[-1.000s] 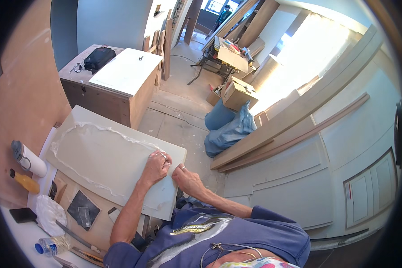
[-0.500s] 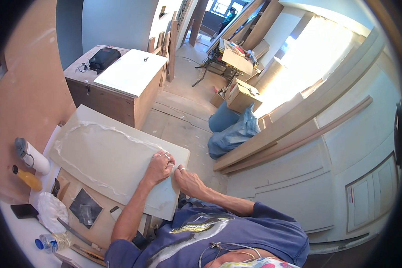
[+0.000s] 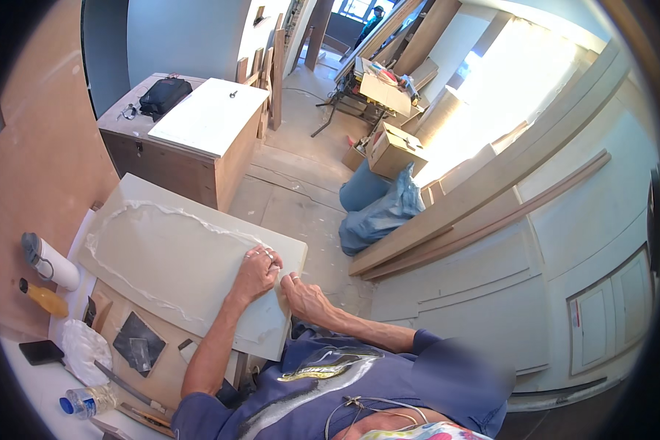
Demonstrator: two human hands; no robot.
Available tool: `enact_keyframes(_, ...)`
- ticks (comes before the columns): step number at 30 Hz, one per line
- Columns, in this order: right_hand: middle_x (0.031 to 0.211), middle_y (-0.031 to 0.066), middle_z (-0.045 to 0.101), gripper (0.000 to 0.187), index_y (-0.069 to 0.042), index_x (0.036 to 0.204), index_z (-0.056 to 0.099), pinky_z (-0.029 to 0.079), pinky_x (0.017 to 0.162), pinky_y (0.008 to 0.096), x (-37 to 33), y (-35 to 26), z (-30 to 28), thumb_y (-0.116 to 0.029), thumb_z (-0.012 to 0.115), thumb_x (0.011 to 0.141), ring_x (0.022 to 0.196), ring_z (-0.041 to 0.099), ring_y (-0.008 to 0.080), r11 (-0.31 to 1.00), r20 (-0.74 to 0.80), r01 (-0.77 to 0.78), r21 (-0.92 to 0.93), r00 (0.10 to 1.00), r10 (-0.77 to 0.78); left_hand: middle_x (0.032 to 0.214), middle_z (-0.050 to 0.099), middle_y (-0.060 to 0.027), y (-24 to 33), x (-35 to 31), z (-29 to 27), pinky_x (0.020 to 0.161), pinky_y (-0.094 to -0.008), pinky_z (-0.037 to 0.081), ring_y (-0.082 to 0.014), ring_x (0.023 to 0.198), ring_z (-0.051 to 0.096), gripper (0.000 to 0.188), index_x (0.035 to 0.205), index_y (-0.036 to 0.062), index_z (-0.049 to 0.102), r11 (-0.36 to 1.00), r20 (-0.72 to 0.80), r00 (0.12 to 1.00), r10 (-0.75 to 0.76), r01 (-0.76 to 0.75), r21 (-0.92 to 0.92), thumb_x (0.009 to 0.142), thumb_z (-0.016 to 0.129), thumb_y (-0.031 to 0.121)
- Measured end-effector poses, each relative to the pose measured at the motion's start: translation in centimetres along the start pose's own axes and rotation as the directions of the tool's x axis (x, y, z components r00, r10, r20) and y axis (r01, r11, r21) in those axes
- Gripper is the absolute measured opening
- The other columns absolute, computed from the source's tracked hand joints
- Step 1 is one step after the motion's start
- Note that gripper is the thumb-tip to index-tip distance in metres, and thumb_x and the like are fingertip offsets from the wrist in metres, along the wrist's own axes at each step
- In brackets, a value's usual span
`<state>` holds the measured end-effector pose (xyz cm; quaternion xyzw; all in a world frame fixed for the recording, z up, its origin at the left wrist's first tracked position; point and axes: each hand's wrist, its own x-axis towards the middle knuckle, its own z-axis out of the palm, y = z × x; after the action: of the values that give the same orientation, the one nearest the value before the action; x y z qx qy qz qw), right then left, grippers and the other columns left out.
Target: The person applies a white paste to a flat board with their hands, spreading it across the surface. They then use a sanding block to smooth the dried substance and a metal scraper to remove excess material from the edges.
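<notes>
A pale flat panel [image 3: 176, 246] lies before me, with a thin, crumpled white strip [image 3: 158, 205] laid in a loop along its edges. The strip leads up to my left hand [image 3: 257, 277], whose fingers are closed in a pinch over the panel's right part; a bit of white shows at the fingertips. Close beside it, at the panel's right edge, my right hand [image 3: 306, 301] is also pinched shut. What sits between its fingertips is too small to make out. The two hands are nearly touching.
On the left stand a white flask [image 3: 57, 268], a yellow bottle [image 3: 44, 297], a clear water bottle [image 3: 88, 401] and a black phone [image 3: 41, 353]. Beyond is a wooden chest [image 3: 231, 158] with a white board [image 3: 209, 117]. Blue bag [image 3: 385, 220] and long timbers [image 3: 484, 183] lie right.
Both hands stay pinched close together at the panel's right side, with only a slight shift. The whole view has moved a little.
</notes>
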<state>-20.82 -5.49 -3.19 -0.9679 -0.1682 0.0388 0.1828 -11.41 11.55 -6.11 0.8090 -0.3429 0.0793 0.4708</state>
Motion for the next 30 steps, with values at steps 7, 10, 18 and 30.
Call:
enact_keyframes(7,0.101,0.0257,0.06,0.016,0.002,0.107,0.045,0.055,0.065,0.0557,0.3,0.0,0.2,-0.008,0.053,0.099,0.081,0.067,0.0481,1.0,0.001,-0.001,0.012,1.0,0.001,0.09,0.067,-0.0117,-0.6,-0.1,0.1,0.112,-0.0489,0.041,-0.0331,0.098,0.066,0.005,0.09,0.0067,0.065,0.999,0.044,0.999,-0.023,0.021,0.039,0.088,0.062,0.009)
enact_keyframes(10,0.098,0.027,0.06,0.022,0.004,0.107,0.045,0.056,0.057,0.0535,0.2,0.2,0.3,0.001,0.056,0.089,0.075,0.068,0.0478,0.998,-0.055,0.056,0.014,0.997,-0.055,0.09,0.067,-0.0116,-0.3,0.0,-0.1,0.113,-0.049,0.041,-0.0329,0.098,0.066,0.005,0.09,0.0066,0.065,0.999,0.041,0.999,-0.025,0.024,0.037,0.088,0.062,0.009)
enact_keyframes(18,0.102,0.0215,0.063,0.022,-0.001,0.113,0.047,0.055,0.071,0.0543,-0.4,-0.1,-0.8,-0.015,0.058,0.1,0.084,0.069,0.0417,0.978,-0.042,-0.028,0.207,0.998,0.038,0.087,0.063,-0.0111,-0.7,-0.3,0.1,0.113,-0.0518,0.04,-0.0339,0.092,0.063,0.006,0.091,0.0077,0.062,1.0,0.013,1.0,-0.008,0.008,-0.008,0.087,0.06,0.003)
enact_keyframes(30,0.111,0.0162,0.058,0.017,-0.004,0.106,0.056,0.056,0.068,0.0504,-1.3,1.0,-0.3,-0.017,0.064,0.098,0.085,0.069,0.0376,0.974,-0.185,0.05,0.221,0.983,-0.008,0.089,0.066,-0.0121,0.4,0.2,-0.4,0.113,-0.0501,0.04,-0.0334,0.096,0.065,0.006,0.09,0.0059,0.065,0.998,0.058,0.996,-0.065,0.064,0.004,0.088,0.059,0.005)
